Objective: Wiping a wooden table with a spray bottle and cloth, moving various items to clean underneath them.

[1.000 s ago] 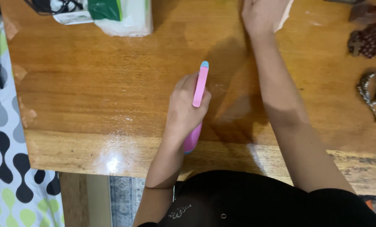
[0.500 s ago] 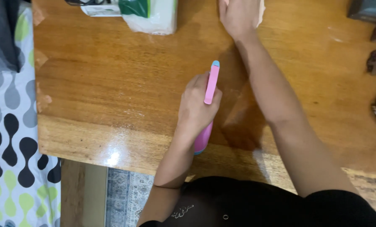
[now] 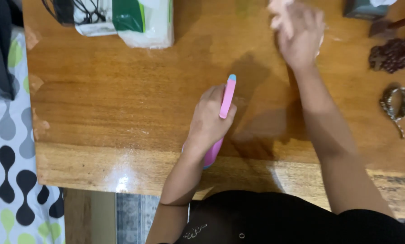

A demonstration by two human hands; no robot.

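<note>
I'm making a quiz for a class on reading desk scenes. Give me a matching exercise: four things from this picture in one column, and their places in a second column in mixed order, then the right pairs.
Things:
1. pink stick
2. bracelet
3. white packet
4. dark beads

Places:
A. at the table's far edge, left of middle
B. in the left hand
C. far right, beyond the bracelet
D. right edge, alone on bare wood, nearer the person than the beads

Pairs: 1-B, 2-D, 3-A, 4-C
</note>
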